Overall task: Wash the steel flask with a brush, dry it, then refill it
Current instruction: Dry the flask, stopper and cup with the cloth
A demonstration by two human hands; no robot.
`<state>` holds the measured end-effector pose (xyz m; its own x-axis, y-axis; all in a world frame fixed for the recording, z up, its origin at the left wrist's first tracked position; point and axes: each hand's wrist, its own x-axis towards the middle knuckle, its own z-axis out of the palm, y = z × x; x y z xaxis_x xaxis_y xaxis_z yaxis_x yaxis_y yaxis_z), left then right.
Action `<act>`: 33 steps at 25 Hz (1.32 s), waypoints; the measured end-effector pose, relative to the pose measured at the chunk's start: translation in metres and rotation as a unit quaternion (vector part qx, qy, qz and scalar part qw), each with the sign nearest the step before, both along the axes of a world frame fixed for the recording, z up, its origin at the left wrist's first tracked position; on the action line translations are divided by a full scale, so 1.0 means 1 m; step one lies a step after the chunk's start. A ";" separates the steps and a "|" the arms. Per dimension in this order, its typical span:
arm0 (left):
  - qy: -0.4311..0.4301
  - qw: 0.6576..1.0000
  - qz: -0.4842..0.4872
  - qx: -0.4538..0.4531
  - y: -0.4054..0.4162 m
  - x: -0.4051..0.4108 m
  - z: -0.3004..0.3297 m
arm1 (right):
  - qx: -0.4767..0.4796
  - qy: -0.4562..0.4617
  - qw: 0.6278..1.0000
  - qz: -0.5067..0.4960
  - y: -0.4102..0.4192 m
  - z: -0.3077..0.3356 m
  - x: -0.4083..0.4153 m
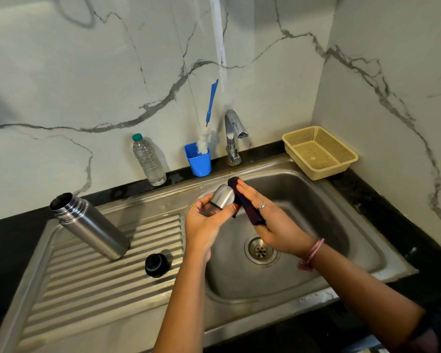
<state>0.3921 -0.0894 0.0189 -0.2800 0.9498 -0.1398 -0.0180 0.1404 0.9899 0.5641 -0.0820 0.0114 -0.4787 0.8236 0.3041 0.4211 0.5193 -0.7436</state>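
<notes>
On the far left the steel flask [89,225] stands open-mouthed on the ribbed drainboard [92,281] of the steel sink, appearing to lean in the wide-angle view, its threaded neck uppermost. Just right of its base, on the same ribs, sits the black stopper [156,265], apart from the flask. Behind, on the dark desk [8,240] against the marble wall, a clear water bottle [149,161] with a green lid stands upright, and to its right a blue cup [198,161] holds the bottle brush [207,128], bristles down and blue handle slanting up against the wall. Over the near-left part of the sink basin [316,212] the left hand [204,222] has its grip closed round the steel cap [223,197] of the flask, fingers curled beneath and thumb across the front, dome pointing up and away. Touching the cap's right side is a dark purple cloth [247,205], held by the right hand [273,225]: its grip is wrapped on the cloth, with the fingers lying fairly straight along the fabric and pressing it to the cap. The drain [260,250] shows below the right wrist. The chrome tap [233,136] rises behind the basin, and at far right a yellow plastic basket [320,151] rests on the corner of the desk, overlapping the sink rim.
</notes>
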 end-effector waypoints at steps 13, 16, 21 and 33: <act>0.438 0.892 -0.111 -0.025 0.017 -0.138 0.007 | -0.284 0.236 0.919 -0.136 0.014 -0.050 -0.028; 0.478 0.862 -0.159 -0.056 0.019 -0.163 0.002 | -0.324 0.288 0.889 -0.149 0.017 -0.051 -0.045; 0.490 0.851 -0.168 -0.083 0.031 -0.183 -0.019 | -0.362 0.336 0.849 -0.189 0.016 -0.051 -0.065; 0.509 0.834 -0.123 -0.176 0.055 -0.205 -0.061 | -0.419 0.427 0.767 -0.234 0.012 -0.058 -0.078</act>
